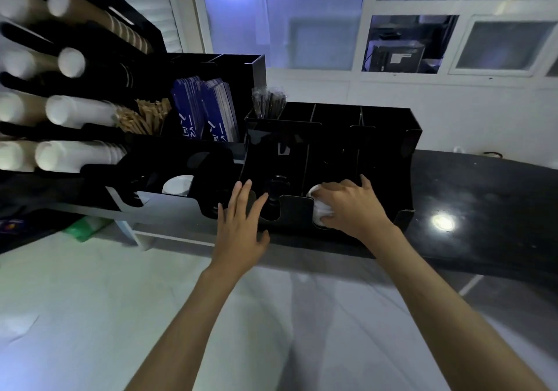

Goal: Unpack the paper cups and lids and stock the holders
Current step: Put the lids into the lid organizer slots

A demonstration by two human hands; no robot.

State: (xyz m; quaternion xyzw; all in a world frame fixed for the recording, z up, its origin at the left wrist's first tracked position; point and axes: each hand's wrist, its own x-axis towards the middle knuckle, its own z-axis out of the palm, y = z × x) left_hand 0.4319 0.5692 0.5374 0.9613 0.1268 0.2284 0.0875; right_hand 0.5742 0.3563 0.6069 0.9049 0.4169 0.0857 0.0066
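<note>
Black organiser [302,209]: acrylic, on a dark counter [483,209]; its front row is split into slots by upright dividers.
Right hand [350,206]: reaches into the right front slot, fingers curled round a white stack of lids [320,209], which sits low in that slot behind the front wall.
Left hand [241,224]: fingers straight and slightly spread, laid against the organiser's front wall beside the middle slot; it holds nothing.
Middle slot: dark lids [276,188] lie in it, between the 2 hands.
Left unit [181,200]: a second black holder just left of the organiser, with a white lid [178,184] showing through its top opening.
Cup rack [90,73]: black, at far left; stacks of cups [72,110] lie on their sides in it, white bases toward the camera, several brown-sided, blurred near the edge.
Back compartments: wooden stirrers [145,119], blue packets [205,110], and wrapped straws [268,101] standing upright.
Counter: glossy, with a round light reflection [442,221] right of the organiser.
Behind: white wall and frosted windows [501,43].
Floor [90,300]: pale, below the arms.
</note>
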